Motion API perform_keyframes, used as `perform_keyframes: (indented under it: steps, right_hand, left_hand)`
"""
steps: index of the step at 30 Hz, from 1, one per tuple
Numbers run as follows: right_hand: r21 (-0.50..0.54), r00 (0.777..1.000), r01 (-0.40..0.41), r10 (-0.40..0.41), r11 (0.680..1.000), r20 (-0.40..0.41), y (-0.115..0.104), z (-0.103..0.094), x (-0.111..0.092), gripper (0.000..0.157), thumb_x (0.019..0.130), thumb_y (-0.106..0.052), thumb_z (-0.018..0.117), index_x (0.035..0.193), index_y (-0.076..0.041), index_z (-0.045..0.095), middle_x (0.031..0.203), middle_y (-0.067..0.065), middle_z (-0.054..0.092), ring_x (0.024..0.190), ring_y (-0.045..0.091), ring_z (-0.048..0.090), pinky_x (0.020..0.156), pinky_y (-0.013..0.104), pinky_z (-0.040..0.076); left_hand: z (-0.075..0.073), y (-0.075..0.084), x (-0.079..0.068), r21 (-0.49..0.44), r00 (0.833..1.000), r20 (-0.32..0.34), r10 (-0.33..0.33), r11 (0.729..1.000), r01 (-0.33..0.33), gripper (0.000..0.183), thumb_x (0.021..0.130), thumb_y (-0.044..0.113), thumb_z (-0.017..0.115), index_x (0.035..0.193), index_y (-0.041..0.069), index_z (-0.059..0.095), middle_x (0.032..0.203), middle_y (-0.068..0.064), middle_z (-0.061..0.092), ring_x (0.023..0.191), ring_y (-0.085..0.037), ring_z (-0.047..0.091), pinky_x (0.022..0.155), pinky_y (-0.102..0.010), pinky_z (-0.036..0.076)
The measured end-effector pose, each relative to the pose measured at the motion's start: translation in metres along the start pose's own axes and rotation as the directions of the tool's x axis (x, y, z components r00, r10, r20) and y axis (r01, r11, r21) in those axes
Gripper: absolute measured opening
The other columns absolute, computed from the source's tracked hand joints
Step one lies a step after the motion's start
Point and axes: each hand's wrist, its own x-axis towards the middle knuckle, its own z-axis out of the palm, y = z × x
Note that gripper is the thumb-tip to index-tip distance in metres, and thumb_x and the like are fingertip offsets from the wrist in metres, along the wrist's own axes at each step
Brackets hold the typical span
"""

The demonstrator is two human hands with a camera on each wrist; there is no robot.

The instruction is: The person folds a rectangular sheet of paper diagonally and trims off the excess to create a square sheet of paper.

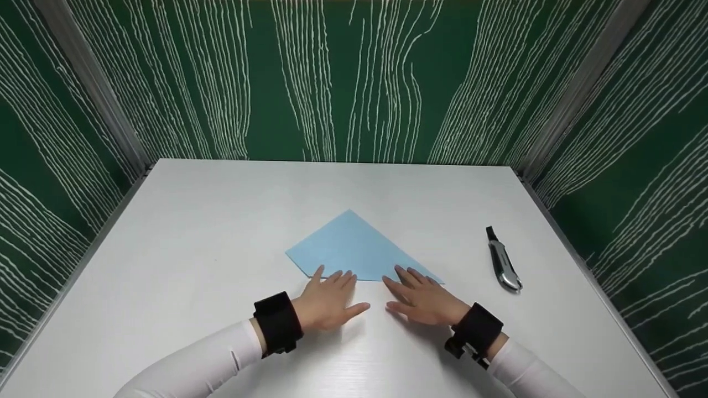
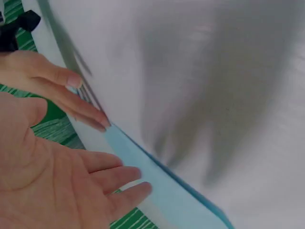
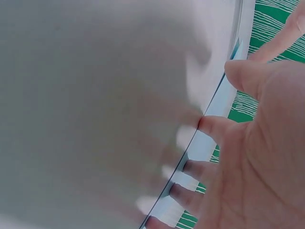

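Note:
A folded sheet of light blue paper (image 1: 348, 243) lies on the white table, its peak pointing away from me and its long edge nearest my hands. My left hand (image 1: 329, 304) is at the left part of that near edge, fingers extended over it and thumb spread to the right. Fingers spread, my right hand (image 1: 426, 298) touches the paper near its right corner. In the right wrist view, the fingertips (image 3: 193, 167) of the right hand press along the folded edge. From the left wrist view, the left hand (image 2: 62, 181) shows its palm and straight fingers beside the blue edge.
To the right of the paper lies a grey and black utility knife (image 1: 503, 262) on the white table (image 1: 221, 210). Green walls (image 1: 376, 83) with white wavy lines stand behind and at both sides, joined by grey metal posts (image 1: 586, 83).

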Motion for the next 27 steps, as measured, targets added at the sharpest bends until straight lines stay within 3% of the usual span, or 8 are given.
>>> perform_keyframes:
  steps: [3, 7, 12, 19, 24, 27]
  right_hand:
    - [-0.013, 1.0, -0.012, 0.012, 1.0, -0.006, 0.0, 0.001, 0.0, 0.067, 0.107, -0.052, 0.044, 0.162, -0.016, 0.033, 0.171, 0.022, 0.021, 0.158, 0.047, 0.02, 0.122, 0.072, 0.022]
    - [-0.017, 1.0, -0.015, 0.015, 1.0, -0.012, -0.001, 0.002, 0.001, 0.067, 0.107, -0.053, 0.044, 0.162, -0.017, 0.034, 0.171, 0.022, 0.021, 0.158, 0.047, 0.021, 0.121, 0.073, 0.022]
    - [-0.022, 0.999, -0.03, 0.029, 0.999, -0.023, -0.005, 0.003, 0.001, 0.068, 0.106, -0.055, 0.046, 0.162, -0.018, 0.034, 0.171, 0.021, 0.021, 0.157, 0.048, 0.021, 0.12, 0.074, 0.022]
    - [-0.093, 0.997, -0.013, 0.006, 0.996, -0.075, -0.018, 0.006, 0.003, 0.066, 0.105, -0.053, 0.049, 0.159, -0.015, 0.04, 0.165, 0.027, 0.032, 0.149, 0.052, 0.035, 0.112, 0.073, 0.035]
    - [-0.141, 0.991, 0.006, -0.025, 0.99, -0.131, -0.028, 0.008, 0.009, 0.062, 0.105, -0.05, 0.05, 0.155, -0.013, 0.047, 0.155, 0.029, 0.042, 0.139, 0.053, 0.045, 0.104, 0.071, 0.043]
    - [-0.169, 0.987, 0.005, -0.032, 0.986, -0.16, -0.033, 0.01, 0.013, 0.06, 0.105, -0.049, 0.051, 0.153, -0.013, 0.049, 0.149, 0.029, 0.046, 0.131, 0.05, 0.049, 0.097, 0.067, 0.046]
  left_hand:
    - [0.008, 0.001, 0.01, -0.027, 0.999, -0.023, 0.036, 0.999, -0.036, 0.078, 0.106, 0.064, 0.027, 0.162, 0.01, 0.031, 0.169, -0.007, 0.033, 0.158, -0.025, 0.032, 0.129, -0.057, 0.02]
    - [0.017, -0.003, 0.015, -0.068, 0.999, -0.042, 0.018, 0.997, -0.021, 0.079, 0.107, 0.064, 0.026, 0.162, 0.008, 0.031, 0.169, -0.008, 0.034, 0.157, -0.025, 0.033, 0.129, -0.058, 0.02]
    - [0.023, -0.006, 0.014, -0.051, 0.997, -0.077, 0.004, 0.999, -0.008, 0.08, 0.106, 0.065, 0.027, 0.16, 0.007, 0.034, 0.168, -0.008, 0.036, 0.157, -0.028, 0.035, 0.128, -0.061, 0.019]
    - [0.023, -0.009, 0.016, 0.018, 0.995, -0.088, -0.05, 0.999, 0.051, 0.079, 0.105, 0.066, 0.028, 0.159, 0.009, 0.038, 0.168, -0.008, 0.036, 0.156, -0.028, 0.036, 0.129, -0.059, 0.018]
    - [0.021, -0.017, 0.024, 0.001, 0.991, -0.098, -0.087, 0.996, 0.088, 0.077, 0.106, 0.065, 0.028, 0.158, 0.01, 0.04, 0.167, -0.014, 0.036, 0.156, -0.032, 0.036, 0.128, -0.06, 0.018]
    - [0.021, -0.022, 0.028, -0.026, 0.99, -0.103, -0.093, 0.996, 0.091, 0.072, 0.106, 0.064, 0.027, 0.159, 0.016, 0.041, 0.167, -0.018, 0.034, 0.156, -0.035, 0.034, 0.128, -0.062, 0.018]
